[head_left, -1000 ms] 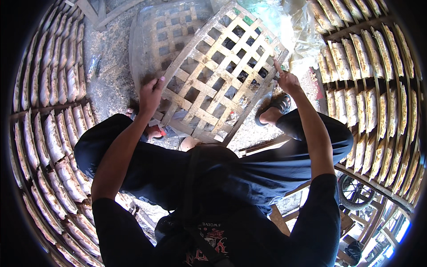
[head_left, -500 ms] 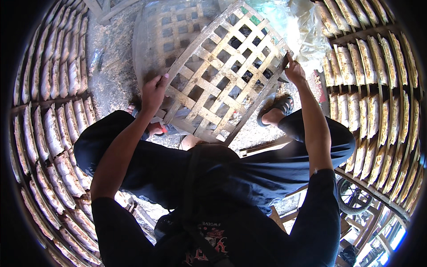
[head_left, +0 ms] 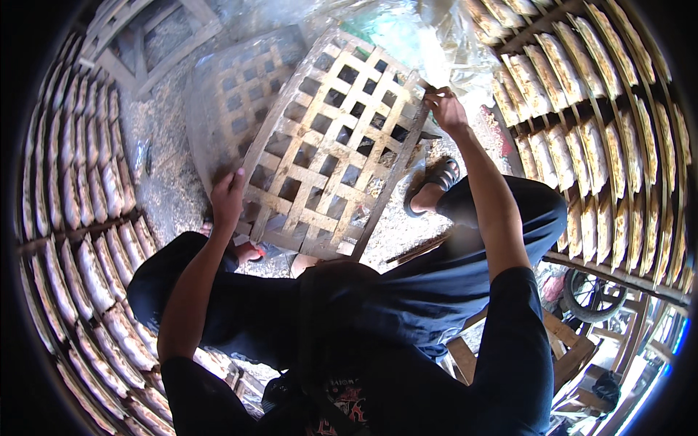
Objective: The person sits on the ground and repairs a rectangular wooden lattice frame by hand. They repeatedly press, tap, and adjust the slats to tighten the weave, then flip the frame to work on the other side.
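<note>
A wooden-framed lattice tray (head_left: pixel 318 147) of woven pale slats is tilted in front of my knees, its near end just beyond my lap. My left hand (head_left: pixel 228 202) is closed around the left side rail, thumb on the top. At the far right corner, my right hand (head_left: pixel 446 110) grips the dark frame edge with bent fingers. Through the square gaps I see dark and greyish patches underneath. Another lattice tray (head_left: pixel 251 91), hazy and seemingly behind clear plastic, lies just beyond on the left.
Slatted racks of pale, browned strips (head_left: pixel 94 261) rise on my left, with more racks (head_left: pixel 582 167) on my right. Crumpled clear plastic sheeting (head_left: pixel 465 51) lies beyond the tray. A wooden stand (head_left: pixel 156 43) is at the far left; a wheel (head_left: pixel 592 294) shows behind on the right.
The whole view has shifted and turned slightly, so the racks and floor sit differently. The tray appears lower and further left, with both hands still on the same edges.
</note>
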Demonstrator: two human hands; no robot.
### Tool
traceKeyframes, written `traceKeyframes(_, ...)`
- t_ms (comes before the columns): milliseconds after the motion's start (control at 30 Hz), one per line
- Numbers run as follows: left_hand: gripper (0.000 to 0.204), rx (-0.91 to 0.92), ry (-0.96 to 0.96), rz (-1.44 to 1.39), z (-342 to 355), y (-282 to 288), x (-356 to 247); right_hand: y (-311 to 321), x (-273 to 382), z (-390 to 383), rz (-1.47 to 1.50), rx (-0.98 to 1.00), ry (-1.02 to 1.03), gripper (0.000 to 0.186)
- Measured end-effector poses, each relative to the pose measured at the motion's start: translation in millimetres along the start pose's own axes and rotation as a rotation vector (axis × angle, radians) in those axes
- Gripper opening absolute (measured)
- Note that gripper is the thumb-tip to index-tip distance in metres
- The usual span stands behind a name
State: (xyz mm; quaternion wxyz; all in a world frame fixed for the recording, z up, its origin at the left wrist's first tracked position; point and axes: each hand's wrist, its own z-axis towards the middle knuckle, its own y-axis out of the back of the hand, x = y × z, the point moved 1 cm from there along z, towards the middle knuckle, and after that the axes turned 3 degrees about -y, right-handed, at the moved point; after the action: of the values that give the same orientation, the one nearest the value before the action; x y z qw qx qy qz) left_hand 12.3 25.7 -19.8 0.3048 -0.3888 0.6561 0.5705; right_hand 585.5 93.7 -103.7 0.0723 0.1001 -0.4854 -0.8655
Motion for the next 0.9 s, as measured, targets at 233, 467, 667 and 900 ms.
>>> traceKeyframes(233,0.041,-0.018,0.077,0.012,-0.6,2.3,-1.4,17.7,19.3,35.3,0.130,0.462,-0.296,0.008)
traceKeyframes(467,0.041,-0.009,0.123,-0.043,-0.8,2.1,3.3,17.1,29.1,31.8,0.232,0.242,-0.442,0.009)
traceKeyframes(667,0.043,0.027,0.187,-0.114,6.5,-5.9,5.2,-23.6,37.5,-34.2,0.019,-0.145,-0.892,0.030)
traceKeyframes(900,0.046,0.002,0.171,-0.060,-0.3,4.9,12.6,5.3,71.2,5.4,0.603,0.448,-1.228,0.041)
